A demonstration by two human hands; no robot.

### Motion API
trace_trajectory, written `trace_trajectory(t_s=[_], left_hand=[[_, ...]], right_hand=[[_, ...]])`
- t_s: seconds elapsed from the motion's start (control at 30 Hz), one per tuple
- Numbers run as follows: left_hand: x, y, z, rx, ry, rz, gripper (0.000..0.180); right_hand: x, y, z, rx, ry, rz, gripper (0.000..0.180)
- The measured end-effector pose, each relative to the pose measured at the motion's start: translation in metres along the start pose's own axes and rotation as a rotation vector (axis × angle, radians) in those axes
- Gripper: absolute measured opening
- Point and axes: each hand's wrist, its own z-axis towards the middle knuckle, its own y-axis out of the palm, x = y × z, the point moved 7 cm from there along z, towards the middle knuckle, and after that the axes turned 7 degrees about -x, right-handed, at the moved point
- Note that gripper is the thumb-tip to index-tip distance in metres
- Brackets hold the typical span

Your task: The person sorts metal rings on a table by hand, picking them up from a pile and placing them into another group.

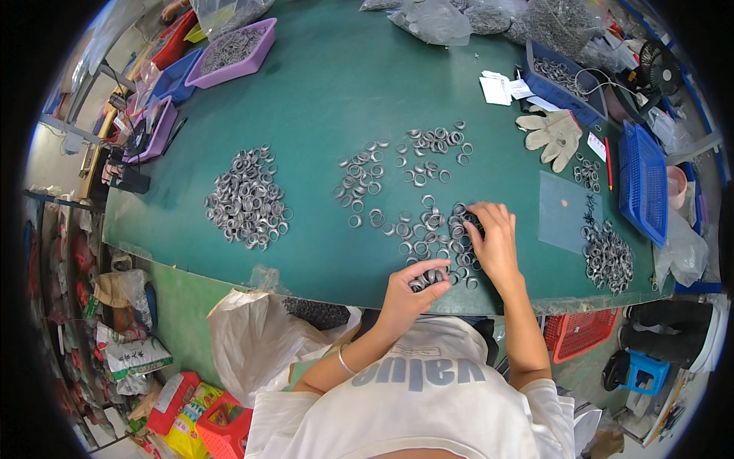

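**Ring sorting at the green bench – stack held in one hand, more being picked with the other**

A small bunch of metal rings (425, 281) is kept pinched in the left hand (409, 294), fingers curled shut around it right at the near edge of the green table (329, 92). The right hand (493, 245) is laid flat over the scattered rings (428, 229) just beyond and to the right of that grip; its fingertips are pressed onto the rings there, but whether one is actually clamped can't be told, since the fingers cover it.

Probably the step is done best if rings are slid toward the held bunch one at a time, so nothing gets knocked off the table edge, which is very close to the grip. The bunch should be kept lined up, or it'll likely spill.

Well off to the left of the grip a big heap of rings (246, 200) is sitting, and far off to the right a work glove (554, 134) and a blue basket (644, 183) are parked.
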Motion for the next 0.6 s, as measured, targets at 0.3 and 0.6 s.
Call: trace_trajectory(t_s=[0.3,0.6], left_hand=[[0.021,0.004,-0.003,-0.088,0.252,0.090,0.036],[0.022,0.011,-0.007,-0.178,0.066,-0.157,0.041]], right_hand=[[0.000,0.005,-0.007,0.065,-0.002,0.003,0.016],[0.002,0.009,-0.008,0.091,0.003,-0.004,0.014]])
